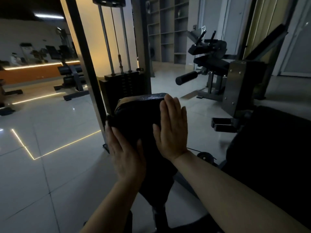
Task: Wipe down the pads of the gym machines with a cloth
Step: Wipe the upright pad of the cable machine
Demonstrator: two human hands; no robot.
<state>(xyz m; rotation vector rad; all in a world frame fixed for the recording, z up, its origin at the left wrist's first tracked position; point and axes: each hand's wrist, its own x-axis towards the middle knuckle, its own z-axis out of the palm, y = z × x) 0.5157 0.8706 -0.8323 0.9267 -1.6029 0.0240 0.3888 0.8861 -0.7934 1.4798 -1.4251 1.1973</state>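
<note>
A black padded cushion (139,111) of a cable machine stands upright in front of me, its textured top edge catching the light. My left hand (124,155) is pressed against the pad's left side with the thumb across its front face. A small dark bunch of cloth (109,121) pokes out past its fingertips. My right hand (173,128) lies flat against the pad's right side, fingers straight and together, holding nothing. The room is dim, and the lower pad merges into shadow.
Just behind the pad is the weight stack (121,86) with its guide rods and steel upright. A leg machine (210,64) with a roller pad (186,77) stands at the back right, a large black seat (269,148) at my right, and a bench (70,73) at the far left on the glossy tiled floor.
</note>
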